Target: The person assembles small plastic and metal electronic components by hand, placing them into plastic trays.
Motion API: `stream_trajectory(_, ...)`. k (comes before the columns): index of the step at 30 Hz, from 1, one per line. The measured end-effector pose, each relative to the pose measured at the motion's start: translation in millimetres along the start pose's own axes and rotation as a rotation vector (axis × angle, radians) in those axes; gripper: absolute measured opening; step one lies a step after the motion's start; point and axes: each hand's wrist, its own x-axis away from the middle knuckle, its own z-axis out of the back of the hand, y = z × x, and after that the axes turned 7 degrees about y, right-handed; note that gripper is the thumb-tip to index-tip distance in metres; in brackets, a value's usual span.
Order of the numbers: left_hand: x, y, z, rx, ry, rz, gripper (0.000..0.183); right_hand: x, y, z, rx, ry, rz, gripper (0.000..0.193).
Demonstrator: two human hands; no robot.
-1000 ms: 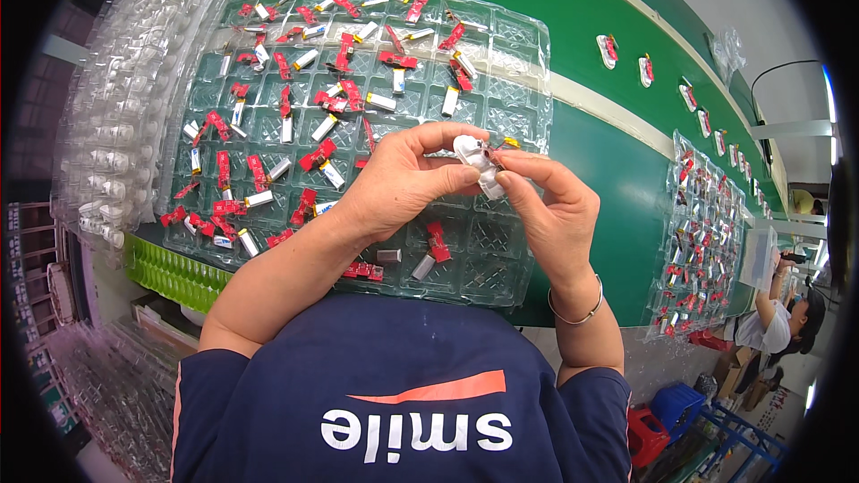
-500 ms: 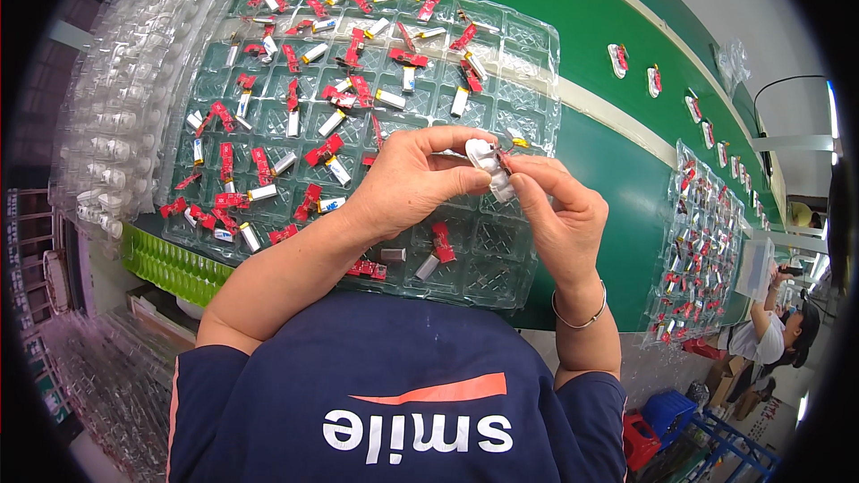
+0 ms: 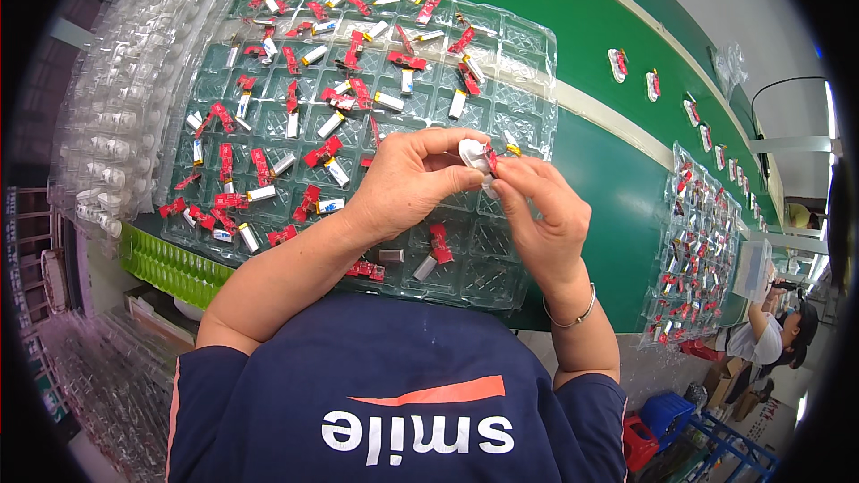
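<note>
Over the clear compartment tray (image 3: 537,63), both my hands meet around one small white plastic shell (image 3: 472,153). My left hand (image 3: 407,174) pinches the shell between thumb and forefinger. At the shell's right side, my right hand (image 3: 548,215) has thumb and forefinger closed on a small red circuit board (image 3: 490,159), which lies against the shell. A small silver battery (image 3: 511,141) with a yellow end shows just beyond the right fingertips; whether it is joined to this board is hidden. The tray holds several red boards (image 3: 324,150) with silver batteries (image 3: 331,123).
Stacked clear trays of white shells (image 3: 107,152) stand left, above a green ribbed tray (image 3: 170,264). White shells with red boards (image 3: 617,64) line the far right strip of the green table (image 3: 617,188). Another filled tray (image 3: 693,259) lies right. Another person (image 3: 778,335) is at far right.
My right hand has shifted slightly left, closer to my left hand. The white shell has turned in the fingers, and more of the red board and of the battery beyond now shows.
</note>
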Motion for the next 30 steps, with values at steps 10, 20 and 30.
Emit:
stream_trajectory(10,-1.5,-2.6,0.0,0.083,0.012,0.008,0.033,-2.2,8.0,-1.0,-0.071,0.065,-0.045,0.034)
stream_trajectory(20,1.0,-9.1,6.1,-0.051,0.019,-0.059,0.025,-99.4,168.3,27.2,0.551,0.281,-0.171,0.03)
stream_trajectory(30,1.1,-8.7,-1.8,0.013,0.008,-0.046,0.02,-104.9,191.9,14.5,0.842,0.074,-0.172,0.029)
